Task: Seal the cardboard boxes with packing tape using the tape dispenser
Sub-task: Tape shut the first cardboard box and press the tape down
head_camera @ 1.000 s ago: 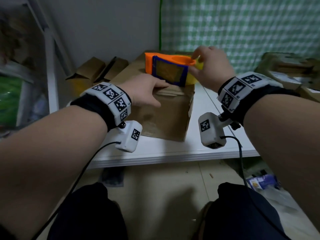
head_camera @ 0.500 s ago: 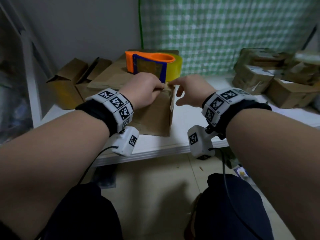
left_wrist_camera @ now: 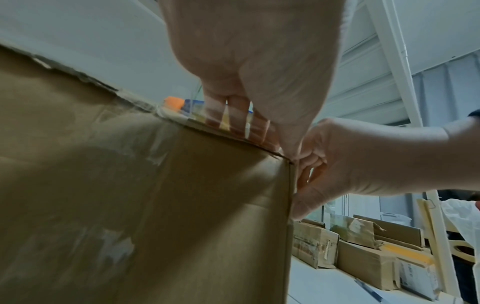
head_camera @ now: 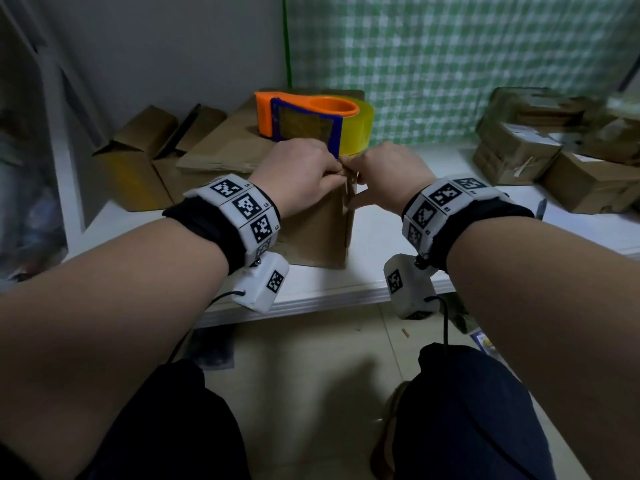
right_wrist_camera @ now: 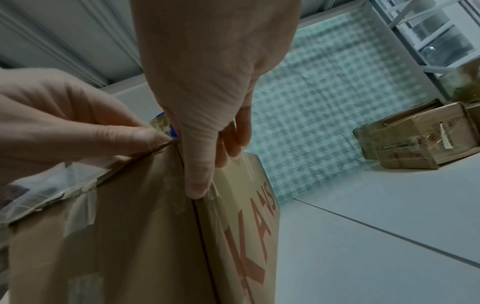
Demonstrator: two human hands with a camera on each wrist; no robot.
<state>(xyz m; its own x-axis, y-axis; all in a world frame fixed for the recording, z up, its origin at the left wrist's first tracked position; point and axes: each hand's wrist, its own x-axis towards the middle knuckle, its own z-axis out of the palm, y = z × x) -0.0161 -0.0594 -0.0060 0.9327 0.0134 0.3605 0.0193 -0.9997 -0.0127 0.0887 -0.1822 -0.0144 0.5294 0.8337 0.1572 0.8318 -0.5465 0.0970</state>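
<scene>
A brown cardboard box (head_camera: pixel 318 233) stands on the white table (head_camera: pixel 346 292). My left hand (head_camera: pixel 301 171) lies on its top, fingers flat near the right edge and thumb at the front right corner. My right hand (head_camera: pixel 381 174) is against the box's right side. In the right wrist view its thumb (right_wrist_camera: pixel 200 181) presses clear tape onto the box's vertical corner edge (right_wrist_camera: pixel 197 226) and its fingers lie on the printed right face. The orange and blue tape dispenser (head_camera: pixel 311 119), with a yellowish roll, sits untouched on flat cardboard behind the box.
Several taped boxes (head_camera: pixel 540 157) are piled at the back right of the table. Open empty boxes (head_camera: pixel 138 157) and flat cardboard (head_camera: pixel 221 147) lie at the back left. A white shelf post (head_camera: pixel 65 161) stands left, and a green checked curtain (head_camera: pixel 450 64) hangs behind.
My right hand has let go of the tape dispenser, which now rests behind the box, and has come down to the box's right top corner. My left hand has stayed on the box top.
</scene>
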